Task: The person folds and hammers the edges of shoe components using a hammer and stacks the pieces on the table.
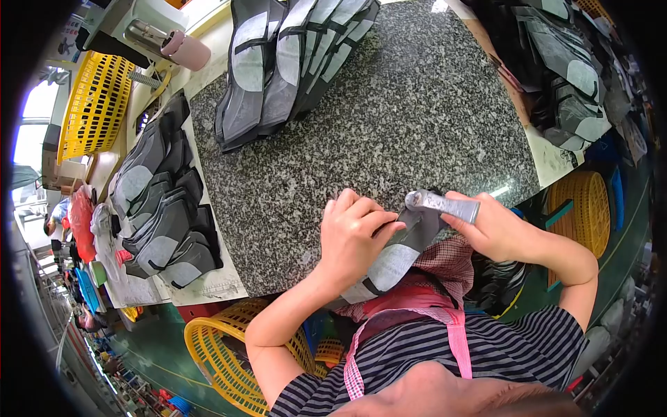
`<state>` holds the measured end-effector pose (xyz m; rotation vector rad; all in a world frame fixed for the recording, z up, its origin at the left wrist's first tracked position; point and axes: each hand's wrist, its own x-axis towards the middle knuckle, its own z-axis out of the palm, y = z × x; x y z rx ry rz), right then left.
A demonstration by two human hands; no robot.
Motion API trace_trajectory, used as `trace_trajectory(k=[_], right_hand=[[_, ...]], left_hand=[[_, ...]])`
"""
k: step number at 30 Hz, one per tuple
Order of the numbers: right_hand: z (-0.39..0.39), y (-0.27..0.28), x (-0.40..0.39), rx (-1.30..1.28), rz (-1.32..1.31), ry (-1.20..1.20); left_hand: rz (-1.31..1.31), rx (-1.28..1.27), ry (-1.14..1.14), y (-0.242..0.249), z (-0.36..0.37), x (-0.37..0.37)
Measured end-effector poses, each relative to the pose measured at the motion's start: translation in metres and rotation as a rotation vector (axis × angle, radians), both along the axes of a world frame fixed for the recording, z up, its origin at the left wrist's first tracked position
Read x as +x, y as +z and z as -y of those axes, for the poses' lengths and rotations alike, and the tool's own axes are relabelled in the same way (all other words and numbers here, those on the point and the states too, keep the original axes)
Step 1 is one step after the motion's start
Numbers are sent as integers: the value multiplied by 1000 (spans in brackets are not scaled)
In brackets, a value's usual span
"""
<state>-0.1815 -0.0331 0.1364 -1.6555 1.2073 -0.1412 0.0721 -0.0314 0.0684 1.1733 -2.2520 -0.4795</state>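
Observation:
My left hand (353, 235) presses down on a grey and black shoe-upper piece (401, 254) that lies over the near edge of the speckled granite slab (389, 132). My right hand (492, 228) is closed around a metal hammer (442, 203), its head resting near the top of the piece, close to my left fingertips. The lower end of the piece hangs down toward my apron.
A stack of similar grey and black pieces (285, 62) lies at the slab's far side. Another stack (161, 208) sits to the left, and more pieces (563, 69) are piled at the right. Yellow plastic baskets (222, 347) stand below the table, one basket (94, 104) at far left.

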Motion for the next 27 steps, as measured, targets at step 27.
trace_trajectory(k=[27], right_hand=[[-6, -16, 5, -124, 11, 162]], left_hand=[[-83, 65, 127, -3, -42, -3]])
